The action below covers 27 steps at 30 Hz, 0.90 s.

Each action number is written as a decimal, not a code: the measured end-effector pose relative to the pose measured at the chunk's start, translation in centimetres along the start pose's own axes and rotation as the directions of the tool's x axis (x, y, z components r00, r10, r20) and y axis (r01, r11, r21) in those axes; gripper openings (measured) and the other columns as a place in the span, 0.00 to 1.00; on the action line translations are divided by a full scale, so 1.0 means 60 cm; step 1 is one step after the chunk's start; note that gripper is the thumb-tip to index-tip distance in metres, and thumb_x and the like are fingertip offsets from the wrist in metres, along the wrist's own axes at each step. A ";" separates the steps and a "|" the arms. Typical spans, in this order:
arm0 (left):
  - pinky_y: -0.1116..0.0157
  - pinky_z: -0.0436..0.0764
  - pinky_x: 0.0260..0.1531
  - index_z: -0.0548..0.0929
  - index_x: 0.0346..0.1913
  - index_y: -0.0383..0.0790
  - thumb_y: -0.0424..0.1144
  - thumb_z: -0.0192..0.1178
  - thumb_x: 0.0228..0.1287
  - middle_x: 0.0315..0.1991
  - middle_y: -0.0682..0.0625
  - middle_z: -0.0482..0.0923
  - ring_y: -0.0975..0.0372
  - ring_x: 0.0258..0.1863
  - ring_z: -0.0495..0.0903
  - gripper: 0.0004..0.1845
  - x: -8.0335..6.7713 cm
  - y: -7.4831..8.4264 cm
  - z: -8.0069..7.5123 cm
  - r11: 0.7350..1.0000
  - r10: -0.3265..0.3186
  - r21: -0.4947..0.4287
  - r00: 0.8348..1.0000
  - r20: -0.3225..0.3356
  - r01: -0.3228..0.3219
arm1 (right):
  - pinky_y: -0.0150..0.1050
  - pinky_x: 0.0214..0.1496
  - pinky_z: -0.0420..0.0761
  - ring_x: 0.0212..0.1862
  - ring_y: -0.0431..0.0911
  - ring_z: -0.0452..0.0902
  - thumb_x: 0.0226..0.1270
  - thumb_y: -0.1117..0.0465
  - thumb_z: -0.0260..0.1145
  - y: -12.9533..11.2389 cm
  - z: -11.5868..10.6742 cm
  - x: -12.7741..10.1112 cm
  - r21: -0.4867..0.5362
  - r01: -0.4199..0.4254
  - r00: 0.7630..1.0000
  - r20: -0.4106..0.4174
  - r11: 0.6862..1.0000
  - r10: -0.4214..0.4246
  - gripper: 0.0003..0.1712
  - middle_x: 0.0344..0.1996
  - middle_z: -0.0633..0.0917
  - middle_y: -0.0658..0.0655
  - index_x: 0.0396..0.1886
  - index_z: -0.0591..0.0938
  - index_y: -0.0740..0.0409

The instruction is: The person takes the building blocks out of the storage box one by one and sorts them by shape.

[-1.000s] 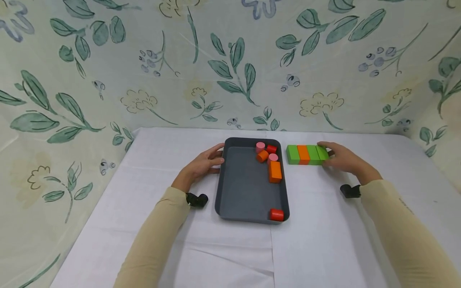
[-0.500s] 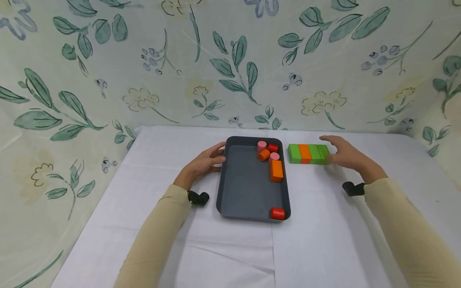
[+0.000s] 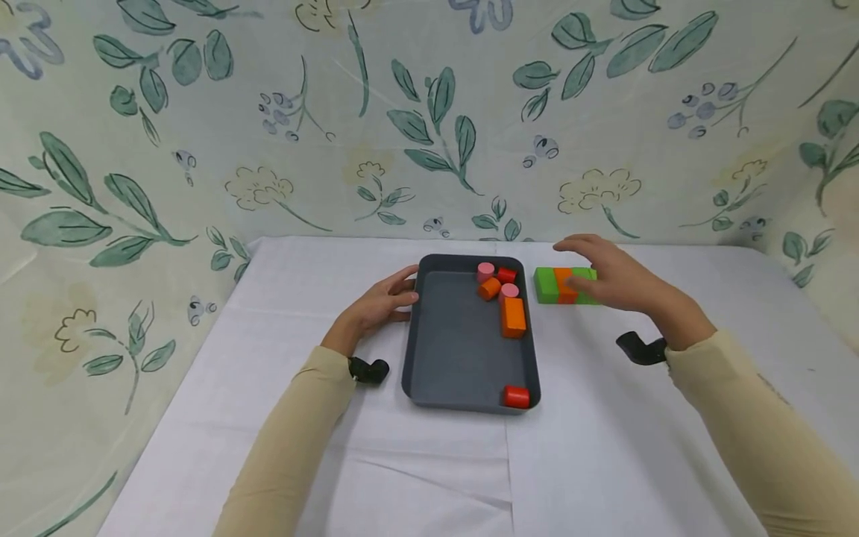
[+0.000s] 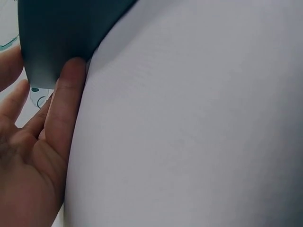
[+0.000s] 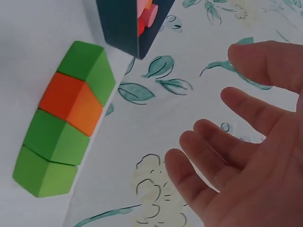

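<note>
My left hand (image 3: 377,304) rests its fingers against the left outer wall of a dark grey tray (image 3: 452,358). In the left wrist view, the fingertips (image 4: 73,71) touch the tray's outside wall (image 4: 52,42). My right hand (image 3: 620,280) is held over the right end of a row of blocks, fingers spread and holding nothing. That row has a green block (image 3: 546,286) at its left, then an orange block (image 3: 564,289), then two more green blocks (image 5: 45,172), their faces side by side. In the head view the hand partly hides the right end.
Inside the tray, along its right side, lie pink cylinders (image 3: 485,271), an orange cylinder (image 3: 489,289), a red piece (image 3: 507,275) and an orange rectangular block (image 3: 513,318). A red cylinder (image 3: 516,396) lies in the near right corner. Floral cloth (image 3: 429,149) hangs behind the white-covered table (image 3: 302,432).
My right hand has let go of the right end of the block row, opened, risen and moved left over the blocks. The left hand stays at the tray.
</note>
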State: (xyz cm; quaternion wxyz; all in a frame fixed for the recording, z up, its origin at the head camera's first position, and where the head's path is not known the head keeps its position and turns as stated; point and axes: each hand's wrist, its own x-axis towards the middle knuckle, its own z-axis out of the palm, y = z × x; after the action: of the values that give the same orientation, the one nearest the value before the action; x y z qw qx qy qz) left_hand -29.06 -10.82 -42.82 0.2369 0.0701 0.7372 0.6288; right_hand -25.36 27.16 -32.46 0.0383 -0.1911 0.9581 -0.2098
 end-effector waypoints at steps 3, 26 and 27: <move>0.45 0.70 0.70 0.55 0.78 0.61 0.36 0.55 0.74 0.79 0.49 0.54 0.51 0.76 0.62 0.36 -0.002 0.000 -0.001 1.000 0.007 0.000 1.000 0.006 -0.007 | 0.70 0.70 0.65 0.73 0.65 0.56 0.68 0.64 0.62 -0.023 -0.004 -0.006 0.000 0.018 0.999 0.029 1.000 -0.018 0.32 0.75 0.61 0.67 0.72 0.67 0.58; 0.46 0.72 0.69 0.57 0.77 0.63 0.37 0.57 0.72 0.79 0.49 0.55 0.51 0.75 0.64 0.36 0.005 -0.004 -0.006 1.000 0.010 -0.005 1.000 0.012 -0.010 | 0.58 0.63 0.78 0.63 0.60 0.72 0.64 0.61 0.68 -0.083 0.070 -0.004 -0.190 0.189 0.979 0.117 0.963 -0.169 0.28 0.62 0.79 0.64 0.65 0.77 0.59; 0.46 0.72 0.69 0.58 0.77 0.62 0.37 0.57 0.72 0.79 0.49 0.56 0.51 0.74 0.64 0.35 0.006 -0.005 -0.005 1.000 0.010 -0.006 1.000 0.013 -0.010 | 0.58 0.62 0.79 0.62 0.60 0.72 0.63 0.59 0.69 -0.081 0.078 -0.003 -0.210 0.189 0.979 0.115 0.959 -0.168 0.29 0.62 0.79 0.64 0.64 0.77 0.58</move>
State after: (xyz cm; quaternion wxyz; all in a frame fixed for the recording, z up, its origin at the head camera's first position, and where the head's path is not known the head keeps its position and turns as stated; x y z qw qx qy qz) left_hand -29.44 -11.03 -43.17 0.2386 0.0770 0.7333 0.6319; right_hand -22.79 21.35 -34.69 0.0437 -0.2897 0.9513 -0.0956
